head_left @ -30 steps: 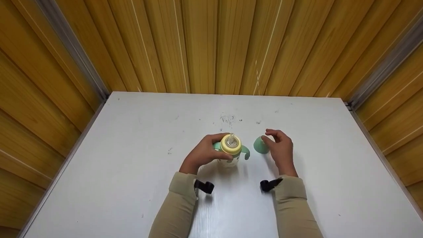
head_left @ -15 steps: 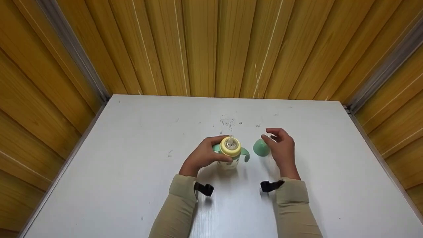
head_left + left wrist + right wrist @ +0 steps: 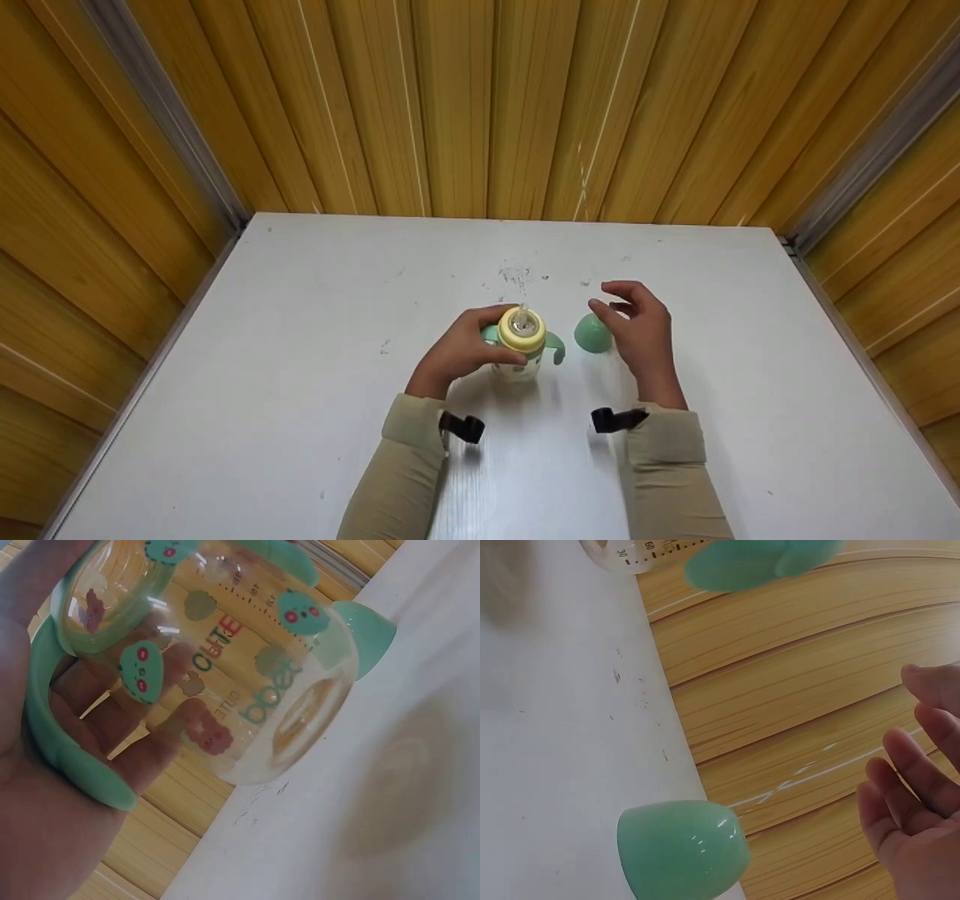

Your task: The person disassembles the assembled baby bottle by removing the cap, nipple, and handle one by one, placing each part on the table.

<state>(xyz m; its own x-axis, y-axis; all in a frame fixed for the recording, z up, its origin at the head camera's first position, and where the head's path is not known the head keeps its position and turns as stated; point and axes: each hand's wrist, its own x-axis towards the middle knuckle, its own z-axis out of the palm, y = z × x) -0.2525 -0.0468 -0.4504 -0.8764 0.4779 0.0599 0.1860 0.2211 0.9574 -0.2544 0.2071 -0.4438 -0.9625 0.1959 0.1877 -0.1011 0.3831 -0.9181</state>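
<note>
My left hand [image 3: 465,346] grips a clear baby bottle [image 3: 519,369] around its upper part, under the yellow collar [image 3: 523,330]. A clear nipple points up from that collar, and green handles [image 3: 556,346] stick out at the sides. In the left wrist view the bottle [image 3: 217,667] bears printed green and red figures and is held above the white surface. My right hand [image 3: 641,330] holds nothing; its fingers are loosely bent, above and to the right of a green dome-shaped cap [image 3: 592,334]. The cap [image 3: 682,849] stands on the table, rounded end up, apart from the fingers.
The white table [image 3: 300,420] has small dark marks [image 3: 515,274] beyond the bottle. Yellow wood-look panels [image 3: 450,105] rise behind the table and at both sides. Each wrist carries a small black camera mount [image 3: 465,427].
My right hand has let go of the cap and lifted slightly up and away from it, leaving it on the table. The left hand keeps its hold on the bottle, almost unmoved.
</note>
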